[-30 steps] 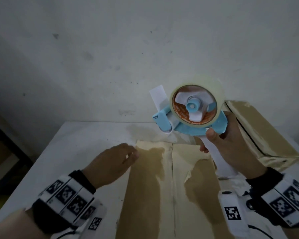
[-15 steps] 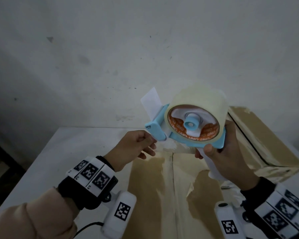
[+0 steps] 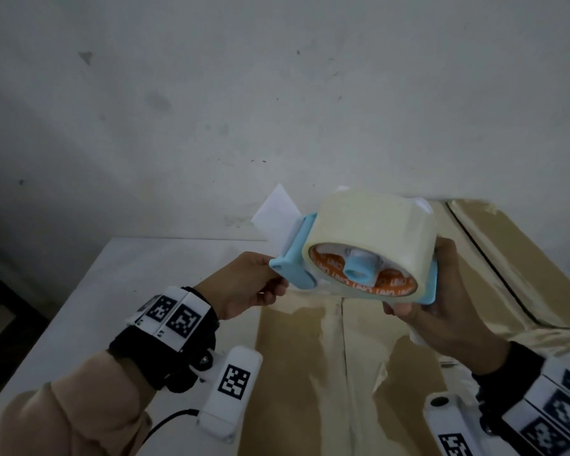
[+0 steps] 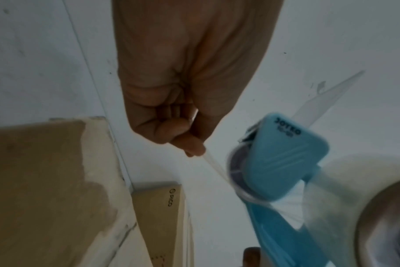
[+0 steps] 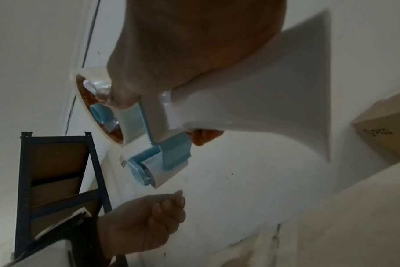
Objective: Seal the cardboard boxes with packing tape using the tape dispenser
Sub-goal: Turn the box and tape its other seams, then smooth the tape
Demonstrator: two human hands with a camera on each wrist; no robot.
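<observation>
Tape dispenser [image 3: 359, 261]: pale blue frame, cream roll with orange core, held in the air above the far end of the near cardboard box [image 3: 339, 373], over its centre seam. We logged our right hand [image 3: 441, 307] wrapped round the white handle, grip closed firmly on it; the right wrist view confirmed fingers and thumb curled about that handle.

Change since a second earlier: our left hand [image 3: 244, 284], which then lay flat on the near box's left flap, had risen to the dispenser's left end. The dispenser itself had tipped so that the roll's broad face turned upward toward us.

Left hand, present state: grip narrow, thumb and fingertips pinched on the clear tape end [image 4: 213, 167], which ran taut from the pinch to the roller, as the left wrist view showed. Hand just beside the blue nose, not touching it so far as we could tell.

Boxes: near box flaps closed, with torn, peeled patches on the top; no fresh strip visible along the seam. Second box [image 3: 514, 264] to the far right on the white bench [image 3: 119, 291], touching or just beside the first; we could not tell which.

Judgement: the task stood at the drawing-out of the tape lead. Sealing of the near seam not yet begun; next the lead would need anchoring at the far edge.
</observation>
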